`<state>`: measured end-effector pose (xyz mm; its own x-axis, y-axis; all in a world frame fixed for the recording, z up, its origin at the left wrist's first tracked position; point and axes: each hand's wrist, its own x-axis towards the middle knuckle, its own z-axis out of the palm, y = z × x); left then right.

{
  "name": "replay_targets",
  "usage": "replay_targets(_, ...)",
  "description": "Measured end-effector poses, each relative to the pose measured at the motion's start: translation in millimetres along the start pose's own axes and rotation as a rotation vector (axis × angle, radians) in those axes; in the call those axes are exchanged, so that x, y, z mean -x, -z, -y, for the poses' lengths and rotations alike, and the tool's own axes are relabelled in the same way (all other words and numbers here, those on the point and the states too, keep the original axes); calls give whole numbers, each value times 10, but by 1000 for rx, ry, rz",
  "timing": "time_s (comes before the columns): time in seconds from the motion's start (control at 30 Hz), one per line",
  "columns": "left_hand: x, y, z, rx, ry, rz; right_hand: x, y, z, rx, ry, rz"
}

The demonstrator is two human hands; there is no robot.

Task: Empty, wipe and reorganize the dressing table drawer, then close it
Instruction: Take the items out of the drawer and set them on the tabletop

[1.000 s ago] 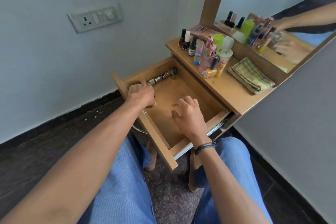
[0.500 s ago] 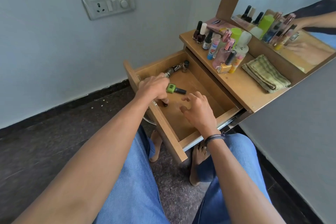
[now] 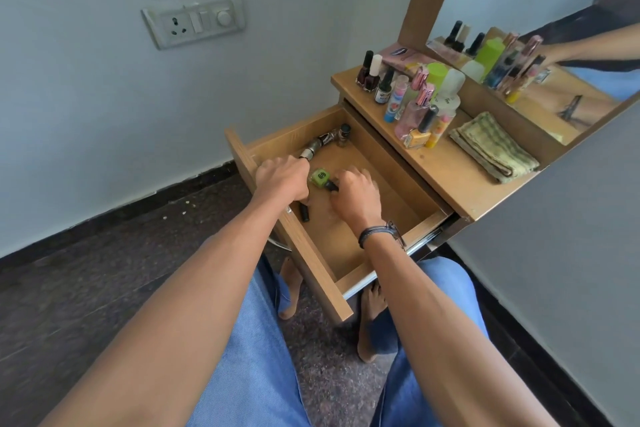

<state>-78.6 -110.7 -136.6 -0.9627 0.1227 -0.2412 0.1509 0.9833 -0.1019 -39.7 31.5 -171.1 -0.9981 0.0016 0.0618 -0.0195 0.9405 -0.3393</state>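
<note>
A: The drawer (image 3: 398, 184) is pulled wide open under the table top (image 3: 446, 177), and both hands are down inside it!

B: Busy at the front-left corner. The green bottle (image 3: 320, 178) lies on its side between them, black cap pointing at the right hand (image 3: 353, 198).

A: And that right hand has its fingers curled in on the cap, pinching it.

B: The left hand (image 3: 282, 180)? Knuckles up, fingers tucked under, right against the green bottle's base. Whether it grips anything, I can't tell from here.

A: A dark stick (image 3: 304, 212) pokes out just below that fist, close to the drawer's front panel.

B: Back corner now: a silver tube (image 3: 317, 147) on its side, with a small jar (image 3: 344, 135) upright beside it, apart from the hands.

A: Up on the table top a crowd of bottles (image 3: 415, 97) stands upright, and a folded checked cloth (image 3: 493, 147) lies beside them.

B: There's a mirror (image 3: 554, 45) behind them and a wall socket (image 3: 194, 22) off to the left.
</note>
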Motion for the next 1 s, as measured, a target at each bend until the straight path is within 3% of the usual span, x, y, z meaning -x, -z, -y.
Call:
replay_targets(0.13,-8,18,9,42,-12,1,45,48,-63,-125,-76,-14)
replay_targets(0.4,30,26,-9,166,-38,21,273,574,-154,-356,-63,-213)
replay_targets(0.6,3,107,40,351,-99,27,388,1351,-301,-448,-34,-534)
replay_targets(0.7,21,150,63,511,-86,-29,337,1664,-489,-475,-102,-645)
replay_targets(1.0,272,467,-372,1280,16,-76,156,1617,-931,-458,-183,-619)
